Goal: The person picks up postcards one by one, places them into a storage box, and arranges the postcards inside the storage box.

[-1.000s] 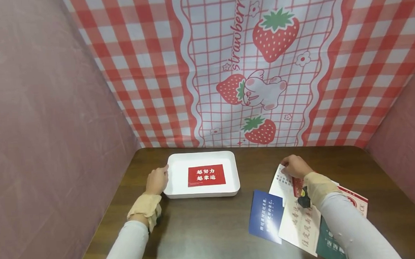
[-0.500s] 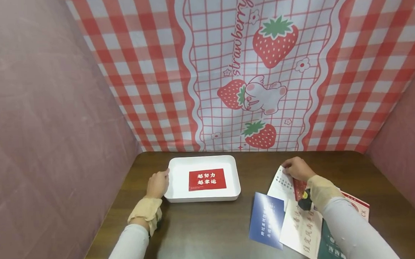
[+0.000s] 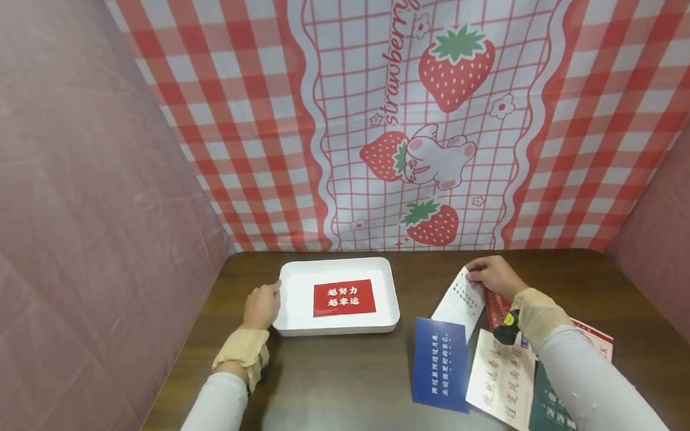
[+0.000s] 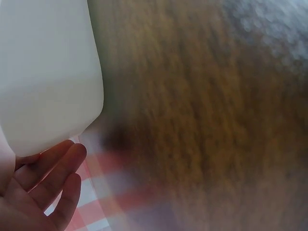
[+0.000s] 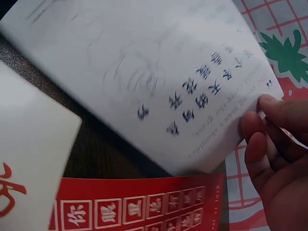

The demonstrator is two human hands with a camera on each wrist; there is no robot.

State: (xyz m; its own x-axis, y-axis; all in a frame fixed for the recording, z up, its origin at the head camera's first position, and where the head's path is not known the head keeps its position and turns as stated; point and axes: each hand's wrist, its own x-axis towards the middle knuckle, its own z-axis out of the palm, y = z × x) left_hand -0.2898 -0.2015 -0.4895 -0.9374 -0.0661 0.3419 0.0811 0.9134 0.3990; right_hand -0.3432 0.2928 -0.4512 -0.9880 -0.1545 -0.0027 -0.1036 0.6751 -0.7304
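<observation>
My left hand [image 3: 262, 306] grips the left end of a white shallow tray [image 3: 335, 330], thumb at the rim; in the left wrist view its curled fingers [image 4: 60, 168] lie against the tray's outer side. A red card [image 3: 344, 298] with white characters lies flat inside. On the right, my right hand [image 3: 498, 276] pinches the far corner of a white card [image 5: 120, 86] with dark characters and a faint line drawing between thumb and fingers. This card is tilted up, its near end behind a blue card [image 3: 439, 365]. Below the hand is another red card [image 5: 144, 211].
A cream card [image 3: 501, 379] with brown characters, a dark green card [image 3: 552, 402] and a red-and-white card [image 3: 596, 339] overlap at the right, partly under my right forearm. A checked strawberry cloth [image 3: 430, 173] hangs behind the brown table [image 3: 329, 383]; pink cloth walls flank it.
My right hand has drawn the white card up and leftward from between the others, away from the cream card. The blue card has turned slightly. My left hand stays on the tray.
</observation>
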